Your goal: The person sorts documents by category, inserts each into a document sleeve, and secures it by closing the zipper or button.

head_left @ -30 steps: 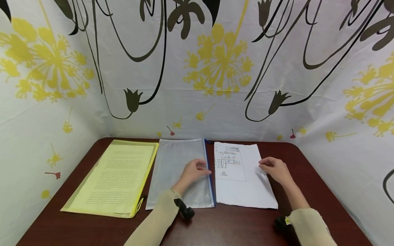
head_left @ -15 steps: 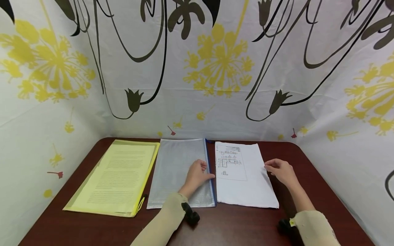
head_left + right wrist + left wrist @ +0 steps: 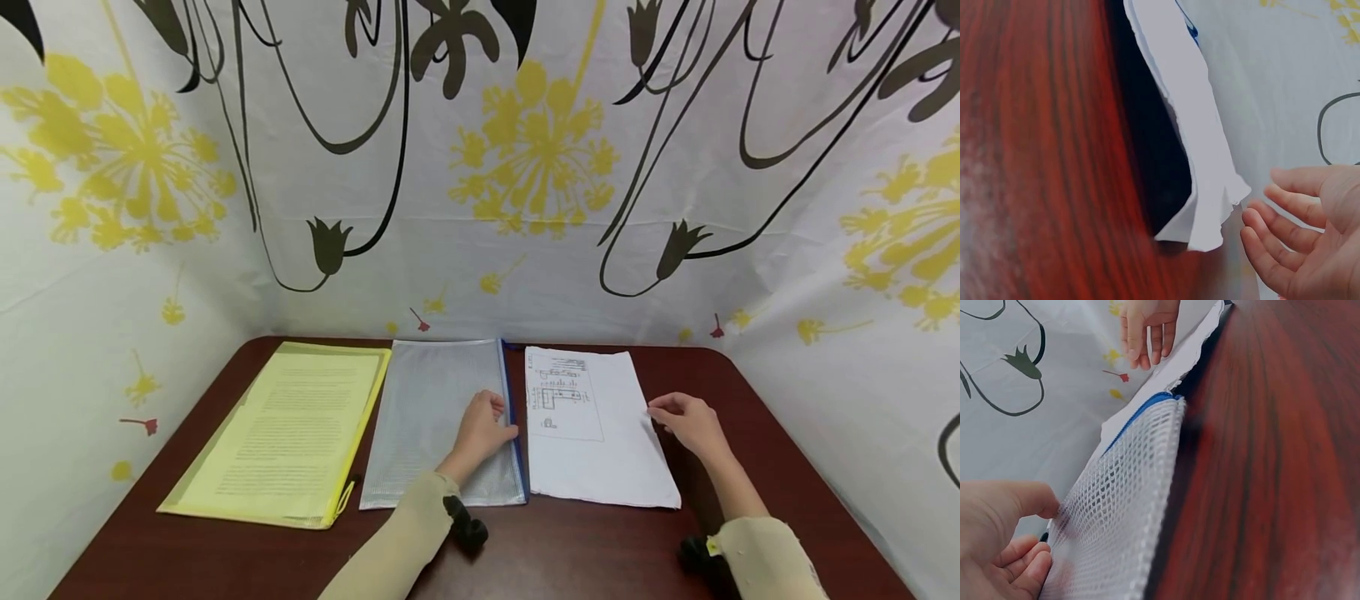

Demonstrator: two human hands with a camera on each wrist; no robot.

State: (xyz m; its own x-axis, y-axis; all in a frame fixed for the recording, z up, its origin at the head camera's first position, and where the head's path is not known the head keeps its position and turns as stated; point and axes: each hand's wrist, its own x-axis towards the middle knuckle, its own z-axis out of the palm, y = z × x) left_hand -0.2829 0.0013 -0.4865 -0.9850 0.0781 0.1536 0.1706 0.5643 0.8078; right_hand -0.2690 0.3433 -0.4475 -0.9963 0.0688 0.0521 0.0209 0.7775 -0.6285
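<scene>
A clear mesh zipper pouch (image 3: 427, 392) with a blue edge lies flat in the middle of the table. My left hand (image 3: 480, 432) is over its right part, fingers loosely bent, thumb toward the blue edge. The left wrist view shows the thumb at the mesh pouch (image 3: 1119, 506); contact is hard to tell. To the pouch's right lies a stack of white paper (image 3: 600, 467), the top sheet bearing a printed drawing. Beside its right edge is my right hand (image 3: 693, 427), with relaxed fingers. In the right wrist view its fingertips (image 3: 1250, 215) are close to the paper's curled corner (image 3: 1210, 219).
A yellow zipper pouch (image 3: 292, 433) holding printed sheets lies at the left of the dark red-brown table (image 3: 555, 550). A patterned white cloth (image 3: 420, 283) hangs behind and at both sides. Black wrist devices (image 3: 467, 525) are strapped to both sleeves.
Both hands have shifted slightly right over the last second. The left thumb reached toward the gap by the paper, then drew back a little. The pouches and paper look unmoved.
</scene>
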